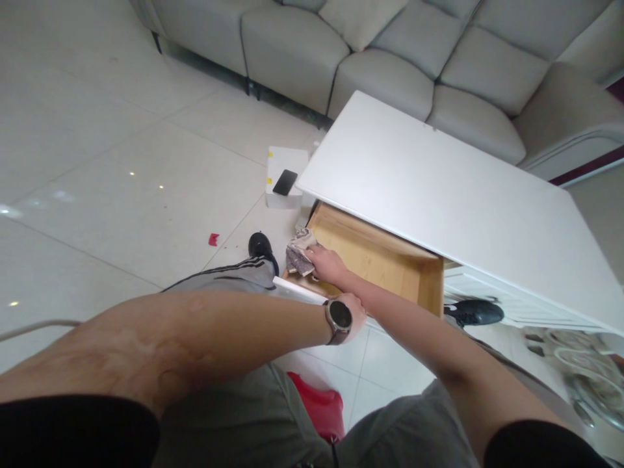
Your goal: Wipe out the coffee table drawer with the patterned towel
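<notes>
A wooden drawer (pixel 390 260) is pulled out from under a white table top (pixel 439 188). My right hand (pixel 325 263) reaches into the drawer's left end and presses a grey patterned cloth (pixel 298 255) against the inside, fingers closed on it. My left hand (pixel 355 313), with a dark watch (pixel 338 318) on the wrist, rests on the drawer's white front edge (pixel 297 290); its fingers curl over the edge and are mostly hidden.
A white box (pixel 285 174) with a black phone (pixel 285 182) on it lies on the tiled floor by the table. A grey sofa (pixel 390 58) stands behind. My black shoes (pixel 260 246) flank the drawer. A red object (pixel 316 406) sits between my legs.
</notes>
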Tool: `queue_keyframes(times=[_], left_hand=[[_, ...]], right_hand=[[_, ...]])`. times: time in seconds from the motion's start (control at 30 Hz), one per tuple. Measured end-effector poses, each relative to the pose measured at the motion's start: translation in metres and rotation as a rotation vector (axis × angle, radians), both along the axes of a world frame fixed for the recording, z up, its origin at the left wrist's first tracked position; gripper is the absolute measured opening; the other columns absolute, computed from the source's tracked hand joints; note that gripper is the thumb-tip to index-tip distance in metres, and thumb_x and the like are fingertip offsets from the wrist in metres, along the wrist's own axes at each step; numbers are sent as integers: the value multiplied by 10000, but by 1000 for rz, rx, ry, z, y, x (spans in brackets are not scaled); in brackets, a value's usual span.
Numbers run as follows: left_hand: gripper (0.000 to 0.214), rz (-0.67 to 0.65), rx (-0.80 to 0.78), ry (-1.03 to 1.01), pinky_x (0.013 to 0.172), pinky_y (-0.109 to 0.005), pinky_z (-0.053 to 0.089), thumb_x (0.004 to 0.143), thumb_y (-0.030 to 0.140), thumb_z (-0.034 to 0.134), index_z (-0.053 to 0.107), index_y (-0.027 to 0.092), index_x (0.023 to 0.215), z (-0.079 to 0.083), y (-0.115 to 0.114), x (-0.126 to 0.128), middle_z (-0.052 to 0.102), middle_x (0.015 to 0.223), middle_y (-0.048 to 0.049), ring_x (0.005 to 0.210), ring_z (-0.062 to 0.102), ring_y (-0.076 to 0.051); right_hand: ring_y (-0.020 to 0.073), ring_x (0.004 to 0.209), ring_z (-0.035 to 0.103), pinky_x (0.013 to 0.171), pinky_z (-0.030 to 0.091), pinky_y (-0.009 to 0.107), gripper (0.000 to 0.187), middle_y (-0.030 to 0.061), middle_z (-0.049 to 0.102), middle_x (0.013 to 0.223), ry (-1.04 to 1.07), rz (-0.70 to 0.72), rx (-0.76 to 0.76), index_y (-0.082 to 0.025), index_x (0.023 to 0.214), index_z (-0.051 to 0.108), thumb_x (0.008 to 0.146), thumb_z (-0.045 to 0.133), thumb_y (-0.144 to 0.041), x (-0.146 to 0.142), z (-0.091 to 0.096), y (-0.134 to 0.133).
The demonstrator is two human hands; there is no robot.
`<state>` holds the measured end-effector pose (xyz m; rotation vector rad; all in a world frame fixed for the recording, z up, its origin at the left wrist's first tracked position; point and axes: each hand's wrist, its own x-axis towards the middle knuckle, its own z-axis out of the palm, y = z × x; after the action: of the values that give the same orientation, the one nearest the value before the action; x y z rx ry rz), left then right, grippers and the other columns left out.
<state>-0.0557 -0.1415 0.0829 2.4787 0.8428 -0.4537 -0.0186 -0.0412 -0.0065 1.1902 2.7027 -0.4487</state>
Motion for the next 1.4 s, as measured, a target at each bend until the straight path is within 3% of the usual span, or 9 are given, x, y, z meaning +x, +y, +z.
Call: queue_keyframes(times=[0.13,0.3,0.47,0.63,0.83,0.93,1.1,1.27,1.4], left_hand=[[357,8,-17,35,828,-510,616,926,-34,490,707,40,1199,2,0,-1,767,1131,-225,1068,739,-346],[349,21,-14,28,821,-480,620,926,-41,491,702,31,1195,-4,-3,2,779,1083,-201,1013,755,-350],[300,32,-1,9,775,-499,642,931,5,516,705,27,1163,-13,-6,3,778,1059,-193,1006,748,-369],[318,27,43,0,779,-539,634,916,2,537,699,37,1188,-14,-9,2,779,1030,-192,965,753,-374],[415,66,105,25,775,-466,626,899,-83,460,683,-5,1240,-18,-15,5,757,1142,-243,1061,735,-384],[435,74,115,48,763,-449,615,880,-118,418,678,-45,1221,-20,-16,5,740,1170,-279,1062,733,-395],[390,16,99,5,820,-505,617,922,-37,469,669,26,1250,-20,-11,3,764,1133,-227,1055,737,-372],[364,18,65,17,771,-515,632,886,-56,509,699,45,1178,-14,-6,2,787,1013,-202,965,763,-360],[336,-15,71,-3,772,-459,621,887,-49,536,703,46,1163,-12,-5,3,791,977,-187,954,769,-334]], right_hand=[[294,1215,615,989,517,368,609,149,617,1379,-44,-157,42,-269,1572,431,970,505,-207,-3,4,25],[322,1155,666,958,541,429,641,151,646,1345,-50,-403,66,-277,1579,417,952,515,-185,-5,10,69],[322,1121,685,949,542,462,585,142,702,1226,-55,-448,69,-292,1532,491,956,518,-189,-23,23,88],[309,1087,693,923,544,404,529,131,729,1193,-58,-301,27,-264,1427,599,898,612,-242,-34,36,63],[272,1002,716,826,517,309,361,81,781,1091,13,165,-169,-255,1178,742,826,663,-256,-47,52,12],[257,1004,719,802,502,288,404,60,787,1102,26,247,-226,-285,1219,740,823,670,-249,-49,54,1],[276,1069,707,849,499,312,493,62,770,1175,-54,133,-120,-347,1355,691,875,638,-250,-25,46,15],[301,1161,657,942,495,377,659,134,638,1395,-179,-49,83,-376,1616,406,984,511,-222,27,34,42],[353,1294,538,1023,459,501,572,185,560,1463,-411,-125,68,-364,1580,470,1039,388,-198,74,11,37]])
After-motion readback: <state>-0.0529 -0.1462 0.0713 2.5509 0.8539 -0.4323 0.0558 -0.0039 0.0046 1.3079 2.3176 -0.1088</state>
